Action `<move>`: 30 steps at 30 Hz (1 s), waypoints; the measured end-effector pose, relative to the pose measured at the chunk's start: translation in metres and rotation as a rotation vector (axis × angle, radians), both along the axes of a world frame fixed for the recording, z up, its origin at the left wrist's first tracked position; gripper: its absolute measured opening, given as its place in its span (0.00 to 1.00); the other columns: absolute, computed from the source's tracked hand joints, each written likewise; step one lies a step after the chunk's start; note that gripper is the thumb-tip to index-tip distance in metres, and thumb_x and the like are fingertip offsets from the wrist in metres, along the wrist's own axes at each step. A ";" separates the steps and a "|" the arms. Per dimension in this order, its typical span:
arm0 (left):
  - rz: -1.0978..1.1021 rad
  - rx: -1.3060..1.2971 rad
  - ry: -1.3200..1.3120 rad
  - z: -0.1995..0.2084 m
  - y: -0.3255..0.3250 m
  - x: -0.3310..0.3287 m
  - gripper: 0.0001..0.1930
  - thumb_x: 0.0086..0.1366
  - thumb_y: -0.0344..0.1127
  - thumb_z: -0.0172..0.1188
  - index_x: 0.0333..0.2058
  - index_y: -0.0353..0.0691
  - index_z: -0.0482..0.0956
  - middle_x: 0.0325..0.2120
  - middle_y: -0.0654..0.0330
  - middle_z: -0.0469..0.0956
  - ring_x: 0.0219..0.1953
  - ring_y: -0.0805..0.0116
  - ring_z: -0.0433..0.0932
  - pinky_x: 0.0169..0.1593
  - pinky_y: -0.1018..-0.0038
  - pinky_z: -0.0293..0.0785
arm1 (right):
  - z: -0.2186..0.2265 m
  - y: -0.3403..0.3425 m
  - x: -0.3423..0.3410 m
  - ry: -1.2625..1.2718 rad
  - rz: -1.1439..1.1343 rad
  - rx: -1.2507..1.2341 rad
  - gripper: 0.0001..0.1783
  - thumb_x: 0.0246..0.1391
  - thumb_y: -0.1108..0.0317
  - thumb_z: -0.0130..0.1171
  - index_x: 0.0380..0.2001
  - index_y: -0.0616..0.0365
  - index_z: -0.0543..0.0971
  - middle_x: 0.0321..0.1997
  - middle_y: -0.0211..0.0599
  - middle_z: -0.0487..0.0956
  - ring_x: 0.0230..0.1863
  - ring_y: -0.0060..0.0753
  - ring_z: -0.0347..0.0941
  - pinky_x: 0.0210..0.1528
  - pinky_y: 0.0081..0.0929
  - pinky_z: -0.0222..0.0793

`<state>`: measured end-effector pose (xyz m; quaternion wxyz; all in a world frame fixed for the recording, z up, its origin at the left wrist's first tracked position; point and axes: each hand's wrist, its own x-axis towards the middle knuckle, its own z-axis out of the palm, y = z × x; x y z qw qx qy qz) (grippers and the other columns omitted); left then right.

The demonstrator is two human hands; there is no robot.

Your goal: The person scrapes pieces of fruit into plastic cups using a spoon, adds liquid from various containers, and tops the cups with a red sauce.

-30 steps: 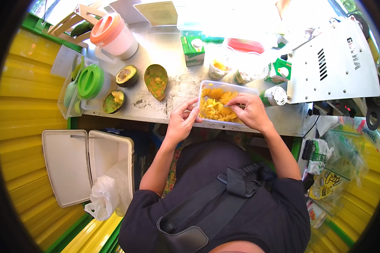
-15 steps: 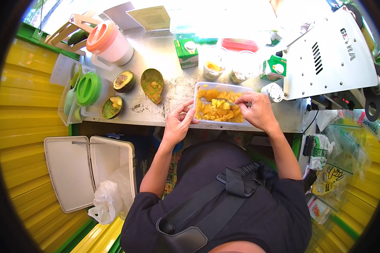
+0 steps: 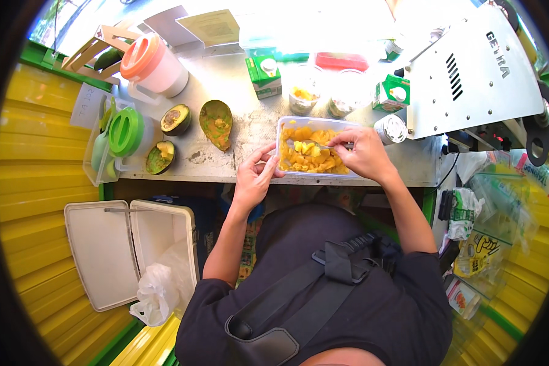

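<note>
While laden, one tub (image 3: 320, 122), one spoon (image 3: 325, 147)

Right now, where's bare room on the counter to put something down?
Bare counter shows between the long avocado half and food box, and between the orange pitcher and left green carton. It's crowded on the right, around the cups and machine.

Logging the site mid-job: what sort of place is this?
Probably a small food or drink stall: avocado halves, lidded pitchers and a tub of yellow food sit on the counter.
</note>
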<state>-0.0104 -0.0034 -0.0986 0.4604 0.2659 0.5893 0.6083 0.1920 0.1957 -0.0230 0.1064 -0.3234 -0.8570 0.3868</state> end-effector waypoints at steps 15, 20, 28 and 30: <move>0.012 -0.019 -0.039 0.006 -0.001 -0.001 0.20 0.75 0.27 0.58 0.63 0.32 0.73 0.36 0.65 0.76 0.32 0.78 0.82 0.41 0.78 0.84 | 0.004 0.035 0.022 0.214 -0.276 0.854 0.17 0.52 0.80 0.63 0.45 0.58 0.86 0.34 0.38 0.81 0.34 0.36 0.78 0.37 0.34 0.74; 0.006 -0.020 -0.024 0.005 -0.003 -0.001 0.20 0.75 0.27 0.58 0.63 0.32 0.73 0.36 0.65 0.76 0.32 0.78 0.82 0.42 0.78 0.84 | -0.019 0.032 0.021 0.215 -0.303 0.979 0.18 0.51 0.81 0.62 0.45 0.57 0.85 0.36 0.37 0.80 0.37 0.41 0.78 0.39 0.37 0.75; 0.011 -0.010 -0.029 0.003 0.003 0.000 0.19 0.75 0.29 0.59 0.62 0.32 0.75 0.34 0.65 0.77 0.33 0.77 0.83 0.39 0.80 0.82 | 0.020 -0.016 -0.001 0.220 -0.177 0.623 0.12 0.49 0.80 0.61 0.36 0.56 0.86 0.31 0.36 0.80 0.33 0.40 0.79 0.33 0.38 0.75; 0.005 0.008 -0.033 -0.001 0.003 0.000 0.19 0.75 0.30 0.59 0.62 0.33 0.75 0.33 0.65 0.78 0.33 0.76 0.84 0.38 0.80 0.81 | 0.006 -0.023 -0.016 0.123 0.049 0.610 0.11 0.48 0.79 0.60 0.34 0.56 0.86 0.31 0.35 0.79 0.34 0.40 0.79 0.34 0.38 0.75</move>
